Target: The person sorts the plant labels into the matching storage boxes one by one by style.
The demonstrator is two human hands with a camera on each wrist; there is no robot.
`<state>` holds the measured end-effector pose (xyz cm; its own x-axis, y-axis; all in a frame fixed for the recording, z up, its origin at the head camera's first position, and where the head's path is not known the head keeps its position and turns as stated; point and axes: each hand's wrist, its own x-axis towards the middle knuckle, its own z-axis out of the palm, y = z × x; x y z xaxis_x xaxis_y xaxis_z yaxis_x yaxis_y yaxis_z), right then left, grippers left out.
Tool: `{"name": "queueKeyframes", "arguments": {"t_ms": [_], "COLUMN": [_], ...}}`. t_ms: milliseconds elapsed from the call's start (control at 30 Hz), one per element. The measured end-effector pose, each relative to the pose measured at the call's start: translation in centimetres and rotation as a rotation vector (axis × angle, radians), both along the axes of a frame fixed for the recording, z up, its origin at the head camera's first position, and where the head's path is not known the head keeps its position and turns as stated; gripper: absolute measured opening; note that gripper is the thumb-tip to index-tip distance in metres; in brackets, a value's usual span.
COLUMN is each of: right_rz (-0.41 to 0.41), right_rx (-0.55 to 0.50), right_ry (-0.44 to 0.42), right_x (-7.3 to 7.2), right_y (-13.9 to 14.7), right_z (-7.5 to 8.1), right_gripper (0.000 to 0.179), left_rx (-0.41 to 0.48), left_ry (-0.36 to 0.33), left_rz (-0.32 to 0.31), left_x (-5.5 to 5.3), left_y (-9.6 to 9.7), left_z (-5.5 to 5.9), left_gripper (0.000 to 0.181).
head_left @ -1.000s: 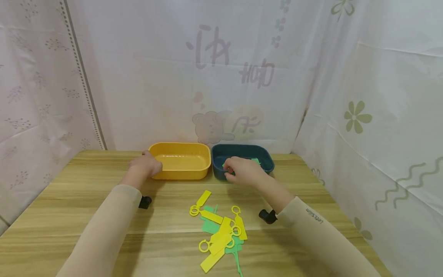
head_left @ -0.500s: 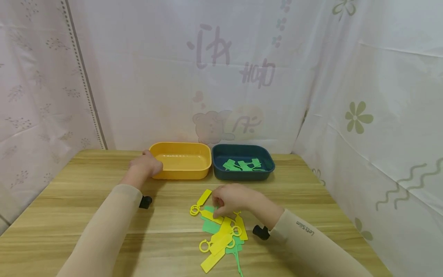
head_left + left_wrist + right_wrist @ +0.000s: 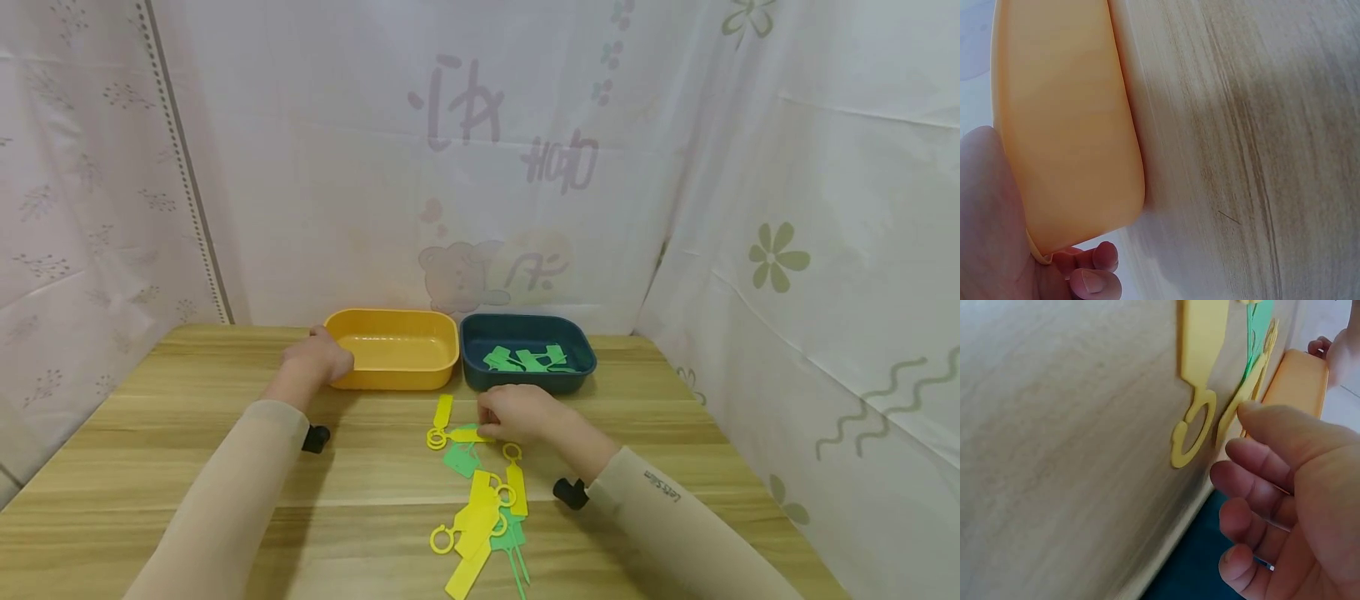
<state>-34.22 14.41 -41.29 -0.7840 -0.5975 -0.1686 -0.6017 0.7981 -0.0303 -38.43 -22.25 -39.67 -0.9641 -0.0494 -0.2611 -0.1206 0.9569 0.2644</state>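
Note:
My left hand (image 3: 315,360) grips the left end of a yellow plastic bin (image 3: 393,380); in the left wrist view the thumb side lies along its rim and the fingertips (image 3: 1094,281) curl beyond the corner. Further right, my right hand (image 3: 521,414) pinches the end of a yellow ring tag (image 3: 467,435) between thumb and forefinger, low over the table. Its ring end meets that of another yellow tag (image 3: 443,410). Under the held tag lies a green tag (image 3: 462,461). The other right fingers are loosely curled in the right wrist view.
A dark blue bin (image 3: 528,382) stands right of the yellow one, with several green tags (image 3: 531,360) inside. Nearer the front lies a pile of yellow tags (image 3: 477,521) over a green tag (image 3: 507,537). One yellow tag (image 3: 516,490) lies at the pile's right. Patterned curtains (image 3: 337,167) enclose the table.
My right hand has come from the blue bin to the tags, then drawn the pinched tag and its neighbours away from the pile, towards the bins. The left hand has stayed put.

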Motion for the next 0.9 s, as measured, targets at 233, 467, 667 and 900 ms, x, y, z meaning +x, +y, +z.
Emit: {"name": "queueKeyframes", "arguments": {"t_ms": [233, 467, 667, 900], "right_rz": [0.004, 0.115, 0.176, 0.173], "right_rx": [-0.053, -0.088, -0.063, -0.027], "right_ry": [-0.048, -0.172, -0.183, -0.138], "right_x": [0.5, 1.5, 2.0, 2.2], "right_y": [0.1, -0.8, -1.5, -2.8], "right_z": [0.9, 1.5, 0.9, 0.6], "right_gripper": [0.018, 0.02, 0.027, 0.026], "left_rx": [0.001, -0.001, 0.007, -0.001], "left_ry": [-0.002, 0.004, -0.01, 0.004], "left_rz": [0.0, 0.002, 0.009, 0.003], "left_x": [0.0, -0.1, -0.1, -0.3], "left_y": [0.1, 0.0, 0.0, 0.0], "left_z": [0.1, 0.0, -0.1, -0.2], "left_gripper": [0.09, 0.088, 0.089, 0.089]}}
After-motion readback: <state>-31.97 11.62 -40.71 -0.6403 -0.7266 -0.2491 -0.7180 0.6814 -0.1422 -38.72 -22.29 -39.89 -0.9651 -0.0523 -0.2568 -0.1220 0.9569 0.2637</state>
